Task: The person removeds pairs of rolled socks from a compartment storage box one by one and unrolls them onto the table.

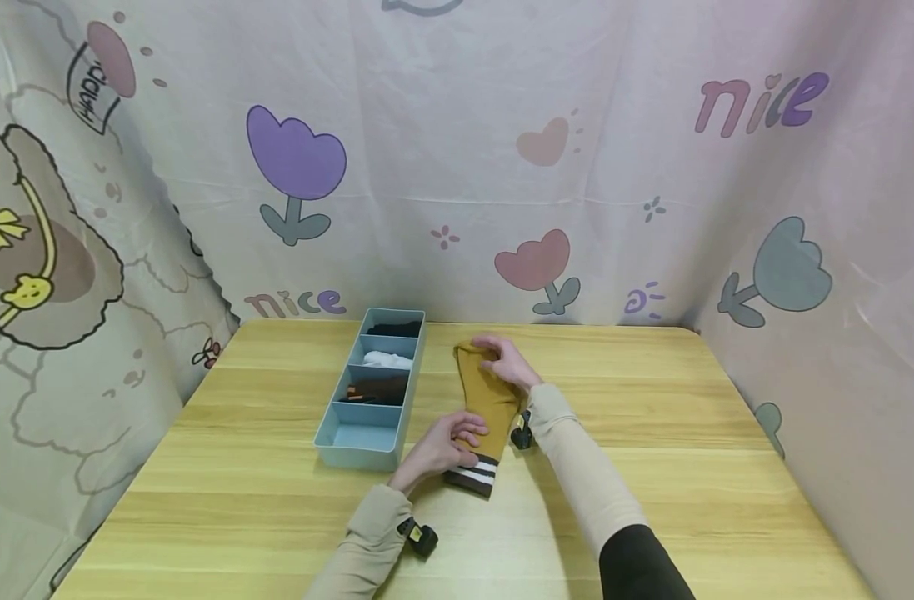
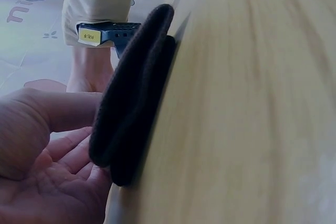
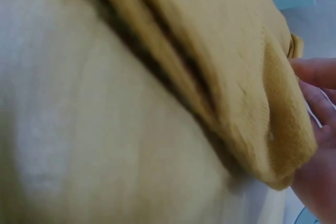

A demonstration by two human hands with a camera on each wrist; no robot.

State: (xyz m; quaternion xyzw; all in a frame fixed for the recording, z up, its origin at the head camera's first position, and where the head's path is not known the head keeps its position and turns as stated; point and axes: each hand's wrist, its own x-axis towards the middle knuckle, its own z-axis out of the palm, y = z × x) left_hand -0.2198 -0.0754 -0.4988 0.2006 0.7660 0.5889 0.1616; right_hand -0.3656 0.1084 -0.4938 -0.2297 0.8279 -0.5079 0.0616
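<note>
A mustard-yellow pair of socks [image 1: 486, 392] lies lengthwise on the table, its dark cuff with white stripes [image 1: 471, 477] toward me. Over the cuff end, my left hand [image 1: 443, 446] rests with relaxed fingers, the thumb by the stripes. The left wrist view shows the thumb against the dark cuff edge [image 2: 131, 93], where layers lie stacked. My right hand [image 1: 511, 362] touches the far end, fingers loosely bent over the fabric. In the right wrist view, a fingertip meets the edge of the yellow knit [image 3: 252, 82], and part of that hand is hidden behind it.
Left of the socks stands a long blue organizer box [image 1: 359, 457] with compartments. It holds a black item [image 1: 395, 330], a white item [image 1: 387, 360] and a dark brown item [image 1: 379, 390]; the nearest compartment shows its bare floor. A printed curtain [image 1: 442, 167] hangs behind the wooden table [image 1: 651, 467].
</note>
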